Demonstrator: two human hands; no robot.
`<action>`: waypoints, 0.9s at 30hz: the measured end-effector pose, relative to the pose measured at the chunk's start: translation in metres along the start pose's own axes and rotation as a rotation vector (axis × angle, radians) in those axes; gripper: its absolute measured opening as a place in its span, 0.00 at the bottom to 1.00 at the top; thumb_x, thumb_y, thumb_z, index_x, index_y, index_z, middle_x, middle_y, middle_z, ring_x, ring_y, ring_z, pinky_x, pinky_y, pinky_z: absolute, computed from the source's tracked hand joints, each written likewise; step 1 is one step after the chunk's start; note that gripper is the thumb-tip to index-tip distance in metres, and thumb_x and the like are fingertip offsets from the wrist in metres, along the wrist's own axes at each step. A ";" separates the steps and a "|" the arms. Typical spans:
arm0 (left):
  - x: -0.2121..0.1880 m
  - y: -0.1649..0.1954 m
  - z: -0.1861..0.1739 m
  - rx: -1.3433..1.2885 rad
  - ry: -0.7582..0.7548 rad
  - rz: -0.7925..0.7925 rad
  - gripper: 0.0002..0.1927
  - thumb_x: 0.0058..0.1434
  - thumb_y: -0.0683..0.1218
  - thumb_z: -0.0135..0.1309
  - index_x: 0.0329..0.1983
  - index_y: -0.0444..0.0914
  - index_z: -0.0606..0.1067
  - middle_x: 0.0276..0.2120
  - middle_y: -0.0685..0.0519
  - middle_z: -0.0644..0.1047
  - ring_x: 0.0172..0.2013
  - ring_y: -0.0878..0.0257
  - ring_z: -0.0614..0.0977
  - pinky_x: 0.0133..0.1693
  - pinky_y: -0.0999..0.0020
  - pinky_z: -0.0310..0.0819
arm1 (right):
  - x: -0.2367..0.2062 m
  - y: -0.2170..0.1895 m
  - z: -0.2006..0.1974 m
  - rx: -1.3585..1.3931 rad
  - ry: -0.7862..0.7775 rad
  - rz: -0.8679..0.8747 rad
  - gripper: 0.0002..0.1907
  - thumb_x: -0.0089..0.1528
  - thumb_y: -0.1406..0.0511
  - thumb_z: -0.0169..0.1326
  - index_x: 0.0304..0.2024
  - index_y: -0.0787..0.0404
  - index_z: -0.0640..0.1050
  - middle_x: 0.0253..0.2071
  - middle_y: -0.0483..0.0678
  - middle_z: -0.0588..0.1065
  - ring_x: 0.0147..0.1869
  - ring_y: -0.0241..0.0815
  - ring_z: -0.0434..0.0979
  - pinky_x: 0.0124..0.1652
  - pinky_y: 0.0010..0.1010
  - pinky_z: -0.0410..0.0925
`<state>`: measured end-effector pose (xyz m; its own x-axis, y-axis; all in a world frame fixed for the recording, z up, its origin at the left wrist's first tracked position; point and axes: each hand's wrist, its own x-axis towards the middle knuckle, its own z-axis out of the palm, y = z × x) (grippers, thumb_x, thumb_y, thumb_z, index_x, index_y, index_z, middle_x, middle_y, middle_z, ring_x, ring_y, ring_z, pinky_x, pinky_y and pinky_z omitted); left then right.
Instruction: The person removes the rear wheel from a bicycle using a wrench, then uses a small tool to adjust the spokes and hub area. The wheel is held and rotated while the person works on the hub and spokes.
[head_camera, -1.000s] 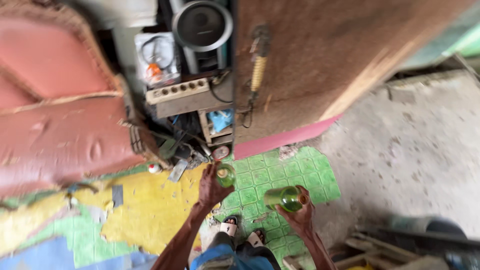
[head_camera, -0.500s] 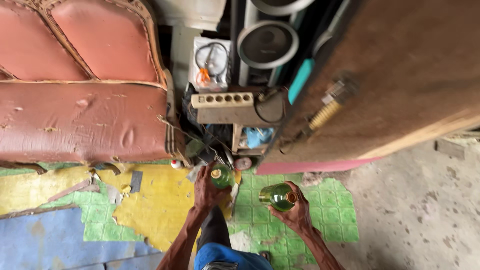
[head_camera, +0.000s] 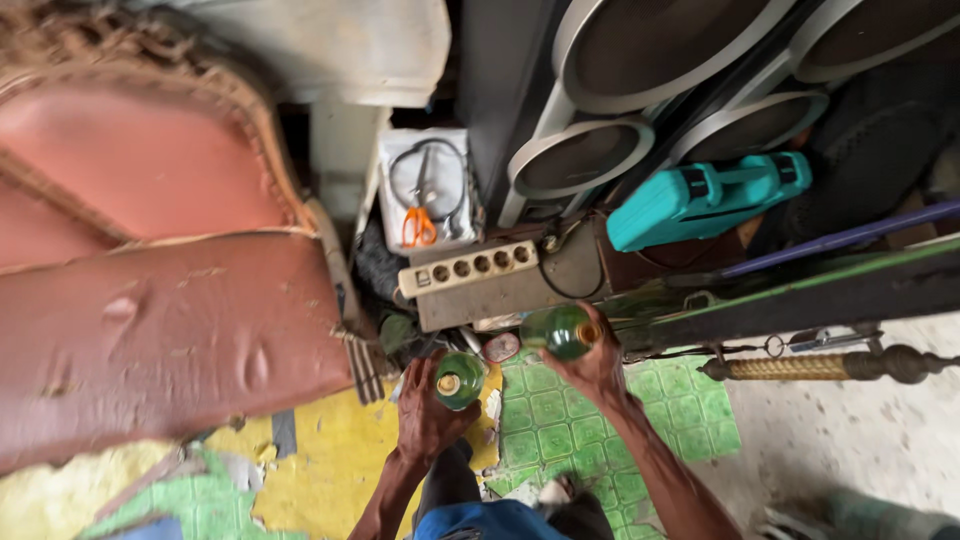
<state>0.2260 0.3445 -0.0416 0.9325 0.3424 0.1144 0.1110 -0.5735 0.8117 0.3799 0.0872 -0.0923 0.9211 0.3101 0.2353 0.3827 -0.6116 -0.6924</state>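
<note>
My left hand (head_camera: 425, 415) grips a green glass bottle (head_camera: 459, 380) seen from above, its open neck pointing up. My right hand (head_camera: 597, 368) holds a second green bottle (head_camera: 558, 331) tilted on its side, neck pointing right. Both bottles hover just in front of a heap of clutter under a table edge. A white power strip (head_camera: 468, 268) lies on a grey box directly beyond the bottles. My legs and blue shorts (head_camera: 490, 520) show at the bottom.
A worn red padded seat (head_camera: 150, 320) fills the left. Orange-handled scissors (head_camera: 419, 224) rest on a white packet. A teal tool case (head_camera: 705, 198) and round speaker rims (head_camera: 580, 155) sit at the upper right. A dark wooden board (head_camera: 800, 300) and a turned post (head_camera: 830, 366) lie right. Green and yellow flooring (head_camera: 560, 420) is underfoot.
The view has swung upward and closer to the clutter. My right hand has lifted its bottle higher and tipped it sideways; the left bottle stays upright in about the same place.
</note>
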 end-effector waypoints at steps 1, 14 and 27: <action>0.011 0.001 -0.001 -0.002 -0.003 0.010 0.45 0.34 0.47 0.70 0.59 0.35 0.69 0.44 0.40 0.74 0.47 0.40 0.75 0.49 0.48 0.72 | 0.015 0.001 0.002 -0.014 0.017 0.035 0.52 0.41 0.54 0.75 0.63 0.62 0.67 0.52 0.57 0.77 0.53 0.51 0.80 0.49 0.42 0.78; 0.094 0.021 0.027 -0.057 -0.152 0.124 0.44 0.36 0.46 0.70 0.60 0.33 0.68 0.45 0.39 0.74 0.47 0.41 0.76 0.49 0.49 0.74 | 0.111 0.017 -0.020 -0.133 0.235 0.141 0.50 0.44 0.58 0.75 0.65 0.65 0.67 0.56 0.61 0.74 0.60 0.61 0.75 0.53 0.47 0.71; 0.115 0.027 0.043 -0.017 -0.215 0.208 0.43 0.37 0.47 0.69 0.60 0.34 0.69 0.45 0.40 0.75 0.47 0.41 0.77 0.49 0.50 0.75 | 0.051 0.004 -0.055 -0.179 0.336 0.439 0.46 0.43 0.57 0.75 0.60 0.63 0.70 0.55 0.58 0.76 0.57 0.56 0.78 0.54 0.45 0.72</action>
<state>0.3510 0.3364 -0.0307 0.9862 0.0526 0.1571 -0.0942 -0.6020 0.7929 0.4319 0.0608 -0.0459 0.9570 -0.2308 0.1758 -0.0612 -0.7531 -0.6551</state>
